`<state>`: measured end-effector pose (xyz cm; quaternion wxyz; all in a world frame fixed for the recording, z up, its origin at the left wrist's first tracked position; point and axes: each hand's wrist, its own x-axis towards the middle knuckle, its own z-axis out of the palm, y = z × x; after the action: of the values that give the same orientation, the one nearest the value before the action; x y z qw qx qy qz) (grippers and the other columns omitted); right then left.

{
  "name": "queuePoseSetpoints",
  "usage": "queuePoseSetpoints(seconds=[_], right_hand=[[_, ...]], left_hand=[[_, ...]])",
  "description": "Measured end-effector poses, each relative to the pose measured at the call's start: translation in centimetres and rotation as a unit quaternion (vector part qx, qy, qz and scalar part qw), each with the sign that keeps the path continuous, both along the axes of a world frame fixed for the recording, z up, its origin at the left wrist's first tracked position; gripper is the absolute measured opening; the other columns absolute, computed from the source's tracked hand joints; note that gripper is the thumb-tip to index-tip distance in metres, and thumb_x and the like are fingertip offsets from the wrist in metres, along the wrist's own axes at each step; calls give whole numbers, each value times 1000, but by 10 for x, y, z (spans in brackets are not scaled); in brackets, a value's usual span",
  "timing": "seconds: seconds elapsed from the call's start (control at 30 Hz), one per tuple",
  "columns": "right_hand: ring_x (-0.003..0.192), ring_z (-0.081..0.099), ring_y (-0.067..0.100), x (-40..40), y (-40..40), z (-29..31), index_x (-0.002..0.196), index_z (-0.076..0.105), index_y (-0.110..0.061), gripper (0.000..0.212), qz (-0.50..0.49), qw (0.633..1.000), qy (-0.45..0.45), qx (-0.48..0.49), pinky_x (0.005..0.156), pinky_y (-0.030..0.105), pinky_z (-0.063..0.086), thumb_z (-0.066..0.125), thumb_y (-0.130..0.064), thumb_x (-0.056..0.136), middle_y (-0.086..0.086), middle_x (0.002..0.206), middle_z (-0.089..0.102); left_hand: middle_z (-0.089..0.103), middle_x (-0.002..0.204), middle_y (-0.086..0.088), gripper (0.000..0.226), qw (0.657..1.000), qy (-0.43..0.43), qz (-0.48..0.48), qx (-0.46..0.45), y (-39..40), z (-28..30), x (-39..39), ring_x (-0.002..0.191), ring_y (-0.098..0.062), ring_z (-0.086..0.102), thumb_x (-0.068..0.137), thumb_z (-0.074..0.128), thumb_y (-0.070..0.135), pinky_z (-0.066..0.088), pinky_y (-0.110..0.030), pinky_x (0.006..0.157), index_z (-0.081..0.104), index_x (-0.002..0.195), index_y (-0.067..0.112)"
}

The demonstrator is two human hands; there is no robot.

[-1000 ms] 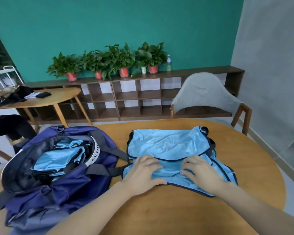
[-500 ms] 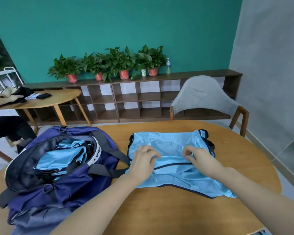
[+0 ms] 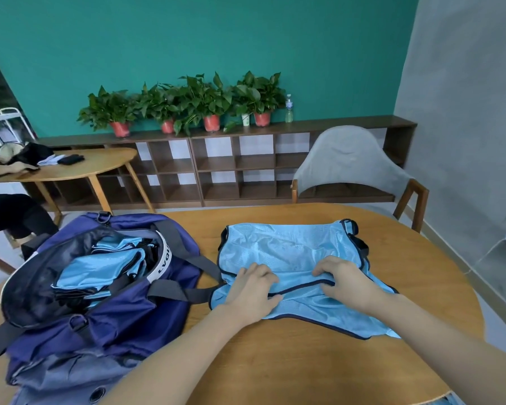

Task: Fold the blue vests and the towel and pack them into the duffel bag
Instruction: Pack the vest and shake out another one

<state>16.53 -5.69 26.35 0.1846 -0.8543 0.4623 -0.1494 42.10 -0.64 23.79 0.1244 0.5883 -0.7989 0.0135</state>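
Head view: one light blue vest lies on the round wooden worktop, w/ the open duffel bag just to its left. A grey strap of the bag touches the vest's left edge.

Both hands are on the vest, near its middle. Left hand is curled at the dark trim line, and its thumb and fingers seem to pinch the cloth there. Right hand has its fingers bent down and bunching the cloth at the same trim line, so it looks like it grips too. Can't see the fingertips well, so the hold is my best guess.

What looks done: the bag is unzipped and wide open, and folded blue vests are already inside it, stacked w/ dark stuff around them. Can't count how many.

What is in hand: this vest is only partly folded. The far part is flat, the near part is loose and sticks out to the right, toward the near edge of the worktop. I think the fold is about half made.

What is left, I think: finish folding this vest, smooth it, then lift it left into the bag. The towel: I can't see one on the worktop, and can't tell if it is in the bag already. A bit of blue shows at the very near right edge of the pic, maybe more cloth, too cut off to tell. Bag zip is not closed yet.
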Motion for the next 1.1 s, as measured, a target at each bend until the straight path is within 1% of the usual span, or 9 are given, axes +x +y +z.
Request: queuePoseSetpoints(seconds=[0.07, 0.17, 0.27, 0.4, 0.53, 0.6, 0.83, 1.0, 1.1], right_hand=[[107, 58, 5, -3, 1, 2, 118, 69, -17, 24, 6, 1000, -13, -19, 99, 16, 43, 65, -14, 95, -10, 117, 60], [95, 63, 6, -6, 3, 10, 105, 74, -17, 13, -5, 997, -65, -44, 91, 26, 50, 64, -22, 98, -9, 103, 67], [90, 63, 5, -7, 6, 22, 99, 75, -20, 15, -26, 993, -111, -40, 84, 26, 51, 64, -31, 98, -12, 94, 68], [90, 63, 4, -8, 15, 35, 97, 75, -23, 19, -33, 989, -140, -31, 83, 23, 49, 62, -36, 98, -10, 93, 69], [85, 63, 5, -5, 25, 45, 90, 75, -21, 25, -42, 988, -143, -36, 78, 23, 50, 62, -41, 97, -8, 88, 69], [80, 62, 6, -1, 29, 49, 88, 74, -21, 26, -32, 990, -133, -44, 73, 23, 50, 62, -43, 97, -9, 85, 69], [82, 61, 9, -3, 36, 55, 93, 75, -18, 20, -26, 990, -118, -72, 78, 28, 50, 67, -36, 95, -8, 88, 67], [92, 61, 7, -18, 34, 59, 110, 73, -19, 16, -55, 991, -57, -111, 86, 24, 51, 64, -24, 98, -9, 102, 65], [95, 60, 9, -32, 28, 56, 109, 72, -22, 15, -114, 983, -28, -143, 82, 25, 52, 62, -18, 98, -8, 106, 66]], left_hand=[[54, 134, 6, 39, 1000, -11, -4, -1, -3, -1, 4, 124, -14, 45, 100, 51, 38, 32, -29, 106, 59, 135, 22], [57, 133, 6, 42, 1000, -21, -3, 11, -3, 3, 8, 122, -14, 50, 99, 52, 42, 36, -28, 104, 59, 135, 22], [60, 128, 7, 50, 1000, -17, 12, 23, 2, 11, 7, 117, -15, 55, 96, 53, 55, 38, -28, 100, 59, 133, 21], [68, 117, 6, 40, 998, 13, 55, -22, 10, 24, 4, 102, -16, 63, 102, 46, 50, 40, -26, 99, 60, 126, 22], [69, 115, 8, 75, 997, 23, 73, -29, 24, 45, -12, 105, -17, 63, 85, 43, 82, 36, -28, 99, 55, 131, 24], [69, 114, 10, 76, 996, 33, 58, -51, 24, 54, -28, 103, -14, 64, 84, 43, 84, 38, -29, 99, 58, 128, 25], [68, 76, 2, 12, 990, 33, 23, -136, 17, 63, -47, 67, -22, 63, 93, 57, 24, 53, -41, 74, 67, 88, 18], [67, 94, -1, 17, 992, 7, 111, -54, 19, 77, -11, 85, -29, 63, 99, 45, 16, 45, -36, 68, 60, 108, 20], [60, 82, 0, 37, 987, -59, 140, -50, 21, 85, 16, 77, -28, 61, 87, 49, 0, 47, -36, 62, 60, 115, 22]])
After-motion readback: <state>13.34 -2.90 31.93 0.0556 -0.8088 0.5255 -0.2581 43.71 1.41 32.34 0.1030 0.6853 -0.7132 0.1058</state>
